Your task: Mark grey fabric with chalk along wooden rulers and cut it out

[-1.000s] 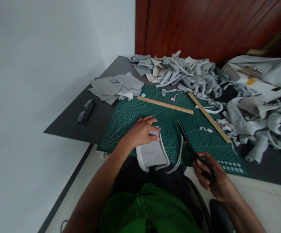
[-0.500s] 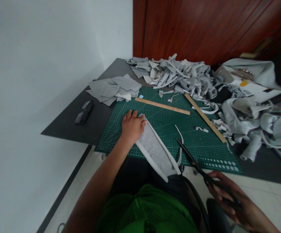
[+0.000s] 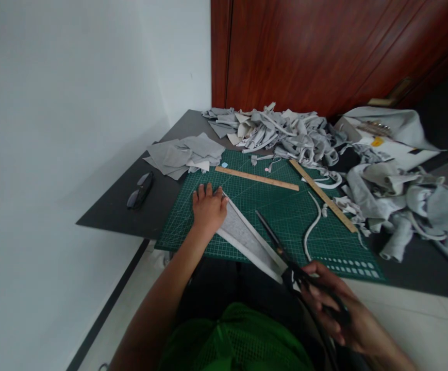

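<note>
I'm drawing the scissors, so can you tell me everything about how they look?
The scissors have long dark blades, metal-looking, and black handles. The blades look shut, slanting over the green mat, tips pointing forward and left. The right hand grips the handles. I can't tell whether they touch the gray cloth.

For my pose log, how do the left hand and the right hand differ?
The left hand lies back up with fingers extended; the right hand is curled around scissors. The left hand is at the far end of the cloth; the right hand is near its close end. Both are bare.
</note>
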A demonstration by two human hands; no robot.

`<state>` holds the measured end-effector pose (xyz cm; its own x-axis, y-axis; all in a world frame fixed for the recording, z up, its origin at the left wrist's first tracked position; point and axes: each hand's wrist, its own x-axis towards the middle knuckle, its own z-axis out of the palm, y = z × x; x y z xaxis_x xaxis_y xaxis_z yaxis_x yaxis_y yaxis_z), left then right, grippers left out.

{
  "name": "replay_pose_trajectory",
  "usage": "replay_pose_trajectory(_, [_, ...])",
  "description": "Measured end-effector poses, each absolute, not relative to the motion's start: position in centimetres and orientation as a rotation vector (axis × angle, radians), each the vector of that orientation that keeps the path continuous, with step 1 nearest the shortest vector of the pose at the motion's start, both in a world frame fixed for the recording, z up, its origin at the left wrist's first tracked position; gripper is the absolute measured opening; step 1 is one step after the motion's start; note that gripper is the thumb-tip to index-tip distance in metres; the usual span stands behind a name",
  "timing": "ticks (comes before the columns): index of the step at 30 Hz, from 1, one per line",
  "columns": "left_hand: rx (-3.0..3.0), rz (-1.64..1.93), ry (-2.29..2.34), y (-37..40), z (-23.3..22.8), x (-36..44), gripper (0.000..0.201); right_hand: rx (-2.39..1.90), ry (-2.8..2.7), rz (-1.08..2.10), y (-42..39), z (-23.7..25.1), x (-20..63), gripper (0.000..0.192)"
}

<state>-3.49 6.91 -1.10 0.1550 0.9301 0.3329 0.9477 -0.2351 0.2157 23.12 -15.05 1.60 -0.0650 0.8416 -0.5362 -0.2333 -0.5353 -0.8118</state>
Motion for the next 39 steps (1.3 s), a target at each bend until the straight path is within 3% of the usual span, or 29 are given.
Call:
replay_pose_trajectory(3, [-2.379, -0.718, -1.890, 7.0, -0.9, -3.5, 0.047, -1.397, -0.706, 1.864, -14.7, 1.6, 20.2, 0.059])
replay_pose_trajectory(8, [-2.664, -0.930, -1.511, 6.4, -0.5, -3.2, 0.061, -1.429, -0.653, 1.798, -12.6, 1.4, 19.2, 0.063])
replay_pose_trajectory(15, [-3.222, -0.675, -0.669, 3.6, -0.4, -0.3, 0.032, -1.408, -0.599, 1.605, -9.1, 1.6, 21.9, 0.064])
replay_pose_trajectory(17, [-3.203, -0.637, -0.728, 3.4, -0.1, 0.0, 0.027, -1.381, -0.598, 1.574, -8.4, 1.4, 22.6, 0.062])
replay_pose_trajectory(21, [-3.058, -0.588, -1.053, 3.6, 0.2, -0.3, 0.042, -1.329, -0.586, 1.530, -7.6, 0.9, 23.0, 0.062])
replay_pose_trajectory(24, [-2.934, -0.555, -1.246, 3.3, 0.2, -0.2, 0.035, -1.288, -0.577, 1.551, -7.5, 0.6, 23.0, 0.061])
replay_pose_trajectory(33, [-3.256, -0.570, -0.684, 1.4, 0.3, -1.5, 0.015, -1.253, -0.592, 1.584, -7.4, 0.6, 23.1, 0.060])
replay_pose_trajectory(39, [-3.074, -0.440, -1.028, -0.6, 0.1, -1.9, 0.033, -1.315, -0.609, 1.514, -7.4, 1.1, 22.3, 0.070])
